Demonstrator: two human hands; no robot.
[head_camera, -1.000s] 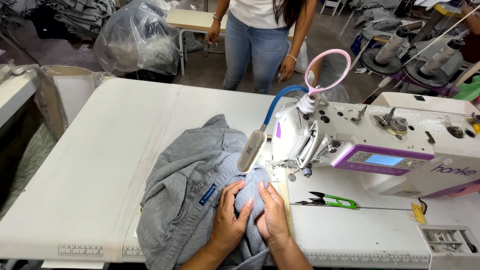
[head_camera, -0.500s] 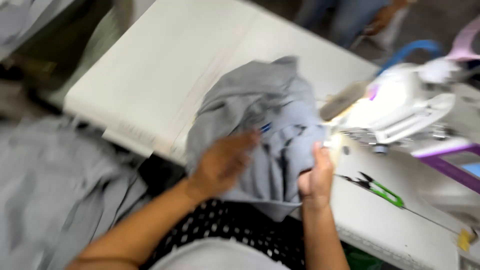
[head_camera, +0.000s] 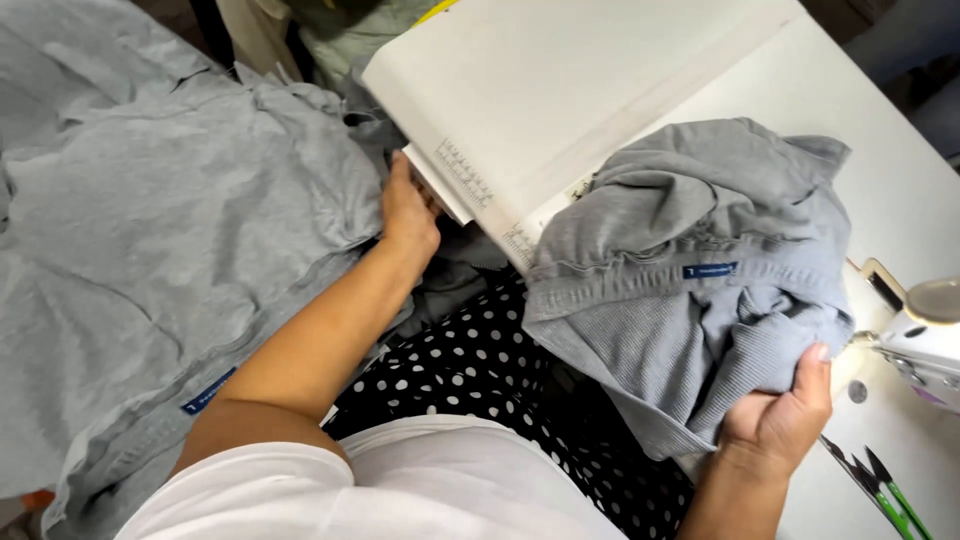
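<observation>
The right hand (head_camera: 778, 418) grips the ribbed edge of a crumpled grey knit garment with a small blue label (head_camera: 690, 290) — thumb on top, the other fingers curled underneath, bunching the fabric. That garment lies at the near edge of the white sewing table (head_camera: 560, 90), partly hanging over its front, just beside the white sewing machine (head_camera: 925, 335) at the right. The left hand (head_camera: 408, 212) reaches down beside the table's corner, touching a heap of grey knit garments (head_camera: 160, 230) piled to the left — its fingers are mostly hidden, so I cannot tell whether they pinch anything. Green-handled thread snips (head_camera: 885, 485) lie on the table near the right wrist.
</observation>
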